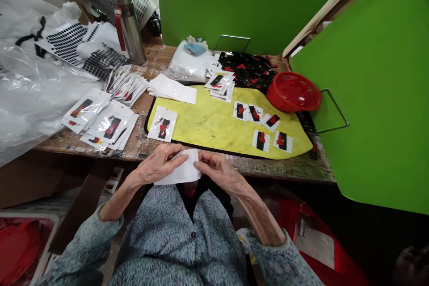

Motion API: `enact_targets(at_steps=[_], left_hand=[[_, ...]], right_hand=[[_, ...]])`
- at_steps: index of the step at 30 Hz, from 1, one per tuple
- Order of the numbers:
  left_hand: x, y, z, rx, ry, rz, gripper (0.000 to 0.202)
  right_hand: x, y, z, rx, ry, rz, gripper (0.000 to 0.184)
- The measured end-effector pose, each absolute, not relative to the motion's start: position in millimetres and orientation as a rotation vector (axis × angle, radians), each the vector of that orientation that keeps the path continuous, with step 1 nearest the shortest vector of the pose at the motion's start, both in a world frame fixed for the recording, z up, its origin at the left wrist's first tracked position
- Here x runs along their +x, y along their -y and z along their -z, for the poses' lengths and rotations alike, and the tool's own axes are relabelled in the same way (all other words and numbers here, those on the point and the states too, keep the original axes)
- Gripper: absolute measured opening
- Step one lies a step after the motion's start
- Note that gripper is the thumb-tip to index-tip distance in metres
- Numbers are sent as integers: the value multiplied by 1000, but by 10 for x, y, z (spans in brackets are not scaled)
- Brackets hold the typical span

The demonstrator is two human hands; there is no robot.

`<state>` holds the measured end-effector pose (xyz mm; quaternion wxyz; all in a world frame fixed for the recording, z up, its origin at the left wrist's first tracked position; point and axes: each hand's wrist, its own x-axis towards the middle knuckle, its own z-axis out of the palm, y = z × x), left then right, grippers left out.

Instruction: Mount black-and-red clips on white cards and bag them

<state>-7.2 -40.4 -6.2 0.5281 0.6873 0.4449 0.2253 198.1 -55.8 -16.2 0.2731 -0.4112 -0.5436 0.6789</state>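
The person's left hand [159,164] and right hand [217,172] both pinch a thin rectangular white paper sheet [179,169] from either side, its long axis running crosswise to the person and tilting slightly up toward the right hand, with neither hand clearly nearer. The sheet sits just off the near edge of the yellow mat with black trim [214,120]. A white card bearing black and red pieces [162,124] lies on that mat's left end, nearest the left hand.
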Motion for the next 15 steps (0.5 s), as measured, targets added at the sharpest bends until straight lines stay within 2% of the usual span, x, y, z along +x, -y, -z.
enact_targets(at_steps=[6, 10, 15], left_hand=[[-10, 677, -142, 2051, -1628, -1083, 12], [100, 848, -132, 1921, -1510, -930, 14], [105, 780, -21, 1436, -1218, -832, 30]], right_hand=[[1953, 602, 125, -1276, 1640, -1440, 26], [1838, 653, -2, -1308, 1731, -1266, 23], [1717, 727, -93, -1283, 1820, -1157, 22]])
